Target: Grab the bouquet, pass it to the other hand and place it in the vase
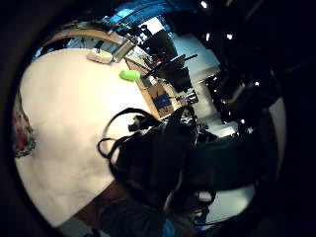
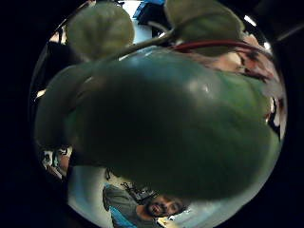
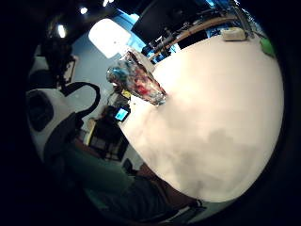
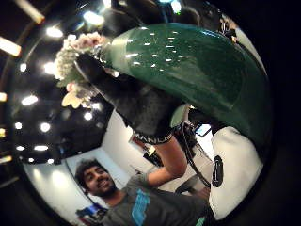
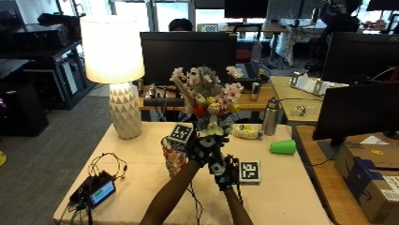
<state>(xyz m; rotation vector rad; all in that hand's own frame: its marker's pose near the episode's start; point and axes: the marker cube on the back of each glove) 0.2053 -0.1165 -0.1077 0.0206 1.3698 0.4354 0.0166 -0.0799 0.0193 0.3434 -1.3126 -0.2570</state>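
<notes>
Bouquet [image 5: 209,96]: we find it lifted off the tabletop [image 5: 137,154].
Grip: left hand [image 5: 198,145] clasps stems; right hand's [image 5: 223,168] hold unclear.
Remaining: handover, vase [image 5: 173,157].

bouquet [image 5: 209,96] is pink, white, yellow and red above the black-gloved hands [image 5: 209,154], vase [image 5: 173,157] beside them multicoloured, counter [image 5: 143,187] beige
</notes>
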